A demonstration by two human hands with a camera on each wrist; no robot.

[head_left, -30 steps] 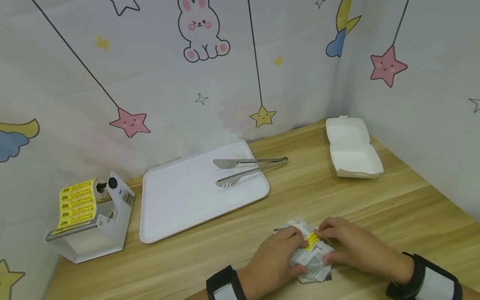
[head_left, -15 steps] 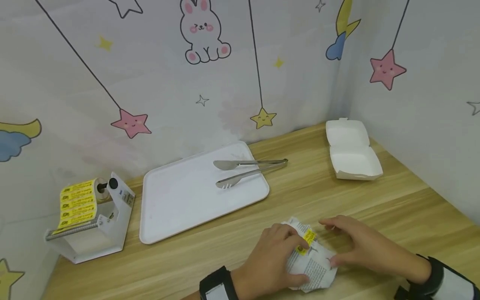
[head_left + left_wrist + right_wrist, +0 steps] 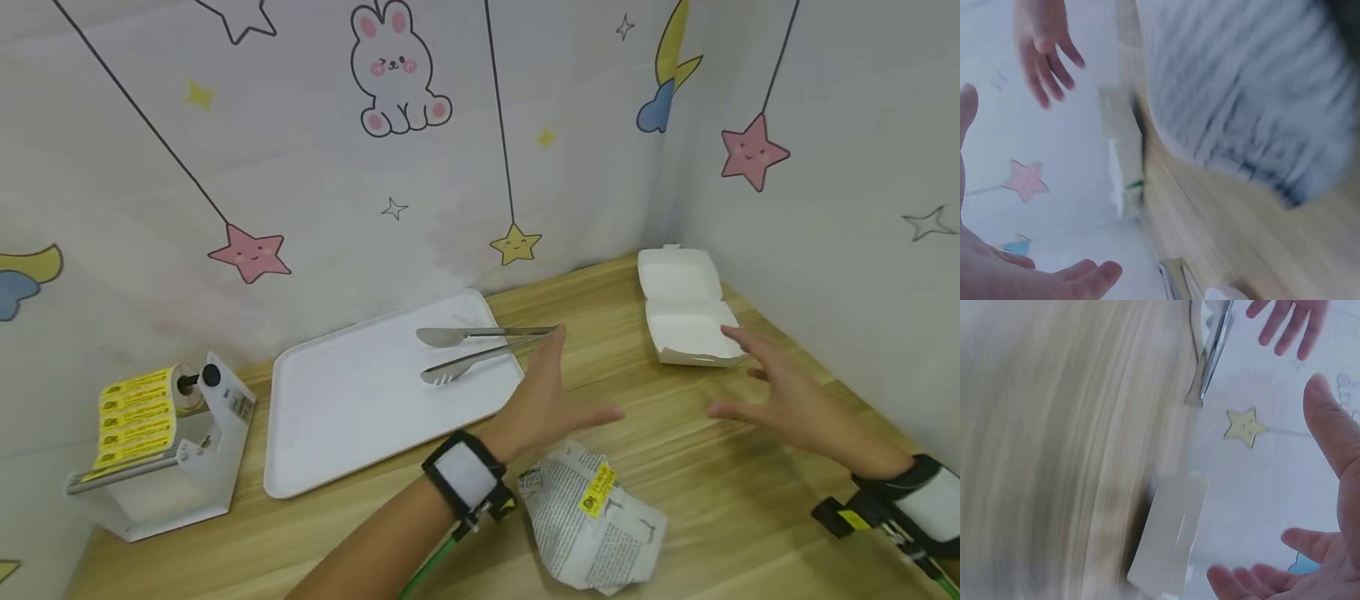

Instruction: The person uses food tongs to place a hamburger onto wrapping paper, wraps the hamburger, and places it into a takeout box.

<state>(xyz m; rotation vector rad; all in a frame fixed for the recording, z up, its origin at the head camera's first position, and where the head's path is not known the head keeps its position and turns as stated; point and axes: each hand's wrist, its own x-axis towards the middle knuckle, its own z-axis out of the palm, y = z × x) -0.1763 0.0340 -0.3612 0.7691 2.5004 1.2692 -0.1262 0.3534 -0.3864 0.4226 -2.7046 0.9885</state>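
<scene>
A newspaper-wrapped bundle [image 3: 585, 533] with a yellow sticker [image 3: 598, 490] across its top lies on the wooden table in front of me. Held up past its far side is my left hand [image 3: 543, 402], fingers straight and thumb spread, holding nothing. Its fingertips overlap the handle end of the metal tongs [image 3: 480, 350] in the head view. Over to the right, my right hand [image 3: 797, 402] is raised with fingers spread, in front of an open white clamshell box [image 3: 693, 325]. The left wrist view shows the bundle [image 3: 1241, 87] large and blurred below the hand.
The tongs lie partly on a white tray [image 3: 352, 417] along the back wall. At the left stands a label dispenser [image 3: 165, 483] with a roll of yellow stickers [image 3: 135, 412]. A patterned wall [image 3: 300, 167] closes off the back and right of the table [image 3: 750, 517].
Both hands have let go of the wrapped bundle and risen away from it, the left toward the tongs, the right toward the clamshell box. The bundle is now uncovered.
</scene>
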